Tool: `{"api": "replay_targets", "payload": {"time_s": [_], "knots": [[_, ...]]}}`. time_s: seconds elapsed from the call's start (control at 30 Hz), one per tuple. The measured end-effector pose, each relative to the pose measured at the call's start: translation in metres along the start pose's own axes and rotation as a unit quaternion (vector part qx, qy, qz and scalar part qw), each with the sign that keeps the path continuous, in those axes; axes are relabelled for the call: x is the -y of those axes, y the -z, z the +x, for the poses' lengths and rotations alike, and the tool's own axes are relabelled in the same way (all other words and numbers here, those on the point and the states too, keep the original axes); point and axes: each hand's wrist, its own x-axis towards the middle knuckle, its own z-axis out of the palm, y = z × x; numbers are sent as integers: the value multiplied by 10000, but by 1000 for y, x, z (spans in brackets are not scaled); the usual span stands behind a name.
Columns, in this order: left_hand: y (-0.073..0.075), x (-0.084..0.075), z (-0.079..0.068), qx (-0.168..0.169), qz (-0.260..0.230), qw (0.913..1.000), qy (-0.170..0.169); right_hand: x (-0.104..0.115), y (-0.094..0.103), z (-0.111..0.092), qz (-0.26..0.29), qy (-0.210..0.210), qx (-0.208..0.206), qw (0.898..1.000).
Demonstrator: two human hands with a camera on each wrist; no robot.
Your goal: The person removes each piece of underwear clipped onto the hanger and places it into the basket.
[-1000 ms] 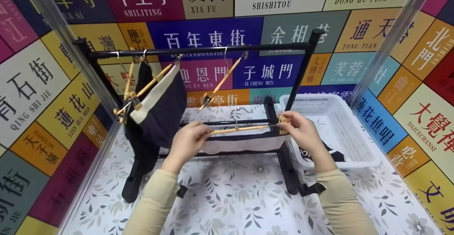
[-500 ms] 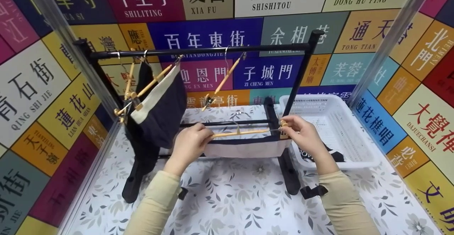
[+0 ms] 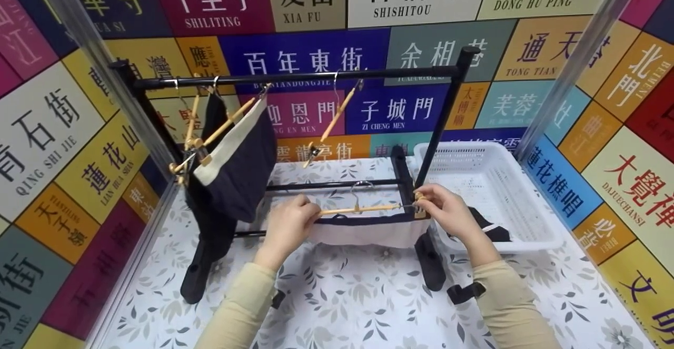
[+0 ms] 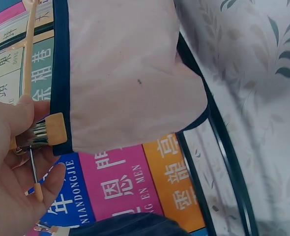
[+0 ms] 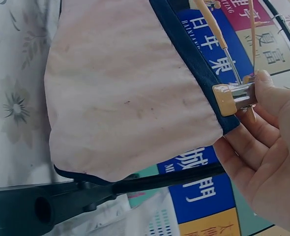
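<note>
Slender yellowish hanger [image 3: 379, 208] and creased, pale cloth [image 3: 368, 234] have moved lower.

Cloth [image 3: 368, 234] hangs below the held hanger [image 3: 339, 211], left of the basket [image 3: 526, 246] on the table [image 3: 368, 296].

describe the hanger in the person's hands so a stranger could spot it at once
Find the black rack on the floral tablecloth. Low down, below its top bar, a thin yellow hanger spans from left hand to right hand, with a pale navy-edged cloth clipped beneath. Unlike the other hangers, its hook stands free of that bar.
</note>
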Motion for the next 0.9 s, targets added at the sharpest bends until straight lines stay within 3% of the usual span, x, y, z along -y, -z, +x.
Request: {"api": "replay_targets", "payload": {"time_s": [0.37,0.9], "knots": [[-18,-1,-9,113,-77,9998,164,-30,-8,-4,-117,-160,34,9998],[-32,2,-16,208,-159,9992,304,-44,-19,-3,-168,-133,24,9998]]}}
